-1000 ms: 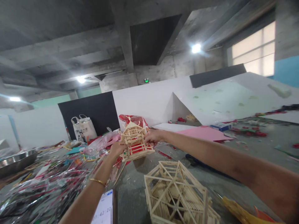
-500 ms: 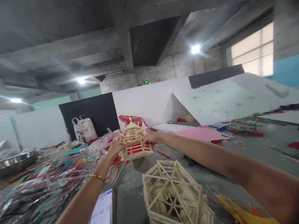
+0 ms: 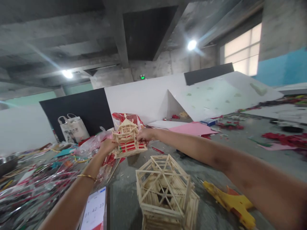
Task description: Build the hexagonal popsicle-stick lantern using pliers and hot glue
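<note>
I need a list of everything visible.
Pagoda model: one, pale, centre
Hexagonal frame: one, pale, front centre
Glue gun: one, yellow, front right
Phone: one, white screen, front left
Tote bag: one, white, back left
Bowl: one, silver, left edge
Sheet: one, pink, centre right
Plastic packets: uncountable, mixed, left
Boards: several, black, white, back
Lamps: two, white, above
Window: one, cream, upper right
Bracelet: one, gold, left wrist
Left hand, right hand: one each, at pagoda

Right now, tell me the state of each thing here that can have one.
Stick pagoda: roughly upright, gripped at its sides by the left hand and right hand; base contact unclear.
Hexagonal stick frame: resting, untouched by either hand.
Phone: screen lit, digits showing.
Yellow tool: lying down, untouched.
Tote bag: standing upright.
Pink sheet: lying mostly flat.
Ceiling lights: on.
Green sign: lit.
</note>
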### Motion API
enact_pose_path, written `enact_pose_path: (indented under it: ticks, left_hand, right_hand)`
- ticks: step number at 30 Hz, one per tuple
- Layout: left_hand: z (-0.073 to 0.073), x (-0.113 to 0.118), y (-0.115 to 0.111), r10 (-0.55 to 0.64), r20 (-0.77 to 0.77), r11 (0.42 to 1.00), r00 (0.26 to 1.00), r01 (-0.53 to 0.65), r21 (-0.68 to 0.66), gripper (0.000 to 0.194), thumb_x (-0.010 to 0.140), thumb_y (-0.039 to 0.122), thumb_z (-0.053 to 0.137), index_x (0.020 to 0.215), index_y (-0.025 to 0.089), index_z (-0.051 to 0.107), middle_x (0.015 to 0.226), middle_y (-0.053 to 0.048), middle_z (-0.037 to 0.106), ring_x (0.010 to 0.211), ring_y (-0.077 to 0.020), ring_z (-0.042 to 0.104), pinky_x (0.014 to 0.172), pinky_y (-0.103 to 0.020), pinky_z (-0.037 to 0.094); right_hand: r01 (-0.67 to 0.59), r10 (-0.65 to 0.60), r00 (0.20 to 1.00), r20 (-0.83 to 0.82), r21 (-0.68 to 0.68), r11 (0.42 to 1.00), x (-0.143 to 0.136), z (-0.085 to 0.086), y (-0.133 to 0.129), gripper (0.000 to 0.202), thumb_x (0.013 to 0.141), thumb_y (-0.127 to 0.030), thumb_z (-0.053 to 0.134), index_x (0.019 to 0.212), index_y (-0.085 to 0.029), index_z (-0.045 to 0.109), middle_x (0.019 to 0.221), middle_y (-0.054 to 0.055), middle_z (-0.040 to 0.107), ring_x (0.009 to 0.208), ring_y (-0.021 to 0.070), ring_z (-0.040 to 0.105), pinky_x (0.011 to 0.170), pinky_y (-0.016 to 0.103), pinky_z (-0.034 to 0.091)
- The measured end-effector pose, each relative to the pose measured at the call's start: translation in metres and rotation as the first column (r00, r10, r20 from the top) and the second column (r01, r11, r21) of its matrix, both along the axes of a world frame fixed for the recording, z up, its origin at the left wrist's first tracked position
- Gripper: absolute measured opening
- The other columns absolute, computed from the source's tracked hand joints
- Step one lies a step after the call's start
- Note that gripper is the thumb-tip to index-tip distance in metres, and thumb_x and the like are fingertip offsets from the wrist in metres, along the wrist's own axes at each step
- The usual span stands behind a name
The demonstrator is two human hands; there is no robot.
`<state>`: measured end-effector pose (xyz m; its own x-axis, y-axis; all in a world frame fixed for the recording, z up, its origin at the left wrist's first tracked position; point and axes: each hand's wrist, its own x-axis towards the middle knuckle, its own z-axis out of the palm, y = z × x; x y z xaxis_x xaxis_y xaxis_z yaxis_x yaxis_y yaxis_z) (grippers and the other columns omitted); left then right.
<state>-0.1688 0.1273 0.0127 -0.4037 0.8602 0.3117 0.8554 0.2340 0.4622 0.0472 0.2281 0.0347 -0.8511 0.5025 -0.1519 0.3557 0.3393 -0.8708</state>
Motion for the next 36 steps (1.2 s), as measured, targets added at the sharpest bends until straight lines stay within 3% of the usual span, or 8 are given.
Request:
enact_pose_path:
  ticks: [16,24,36]
  left_hand:
    - [0.004,-0.002,0.001,-0.019,-0.148,0.992,0.989,0.000,-0.124,0.029,0.065,0.042,0.055,0.057,0.017,0.067,0.055,-0.004,0.060,0.062,-0.0199,0.056,0.055,-0.026,0.032]
    - [0.005,0.003,-0.002,-0.009,-0.178,0.992,0.984,-0.013,-0.123,0.030,0.067,0.042,0.053,0.060,0.017,0.068,0.054,-0.004,0.059,0.063,-0.0219,0.057,0.053,-0.027,0.031]
    - [0.002,0.005,-0.009,-0.054,-0.182,0.995,0.982,0.036,-0.098,0.029,0.068,0.038,0.051,0.051,0.017,0.061,0.047,0.002,0.046,0.055,-0.0148,0.048,0.052,-0.025,0.026]
  right_hand:
    - [-0.034,0.034,0.999,0.026,-0.006,0.999,0.004,0.004,-0.005,0.006,0.066,-0.016,0.054,0.062,-0.013,0.050,0.048,-0.005,0.055,0.038,0.0045,0.046,0.036,0.014,0.035]
    - [-0.016,0.016,1.000,0.005,0.006,1.000,0.006,0.000,-0.002,0.004,0.065,-0.014,0.054,0.068,-0.014,0.053,0.045,-0.007,0.053,0.036,0.0044,0.046,0.038,0.014,0.036]
    - [0.002,-0.002,1.000,0.004,0.050,0.999,0.016,-0.004,0.000,0.010,0.069,-0.011,0.053,0.077,-0.015,0.057,0.047,-0.006,0.053,0.036,0.0057,0.045,0.034,0.015,0.032]
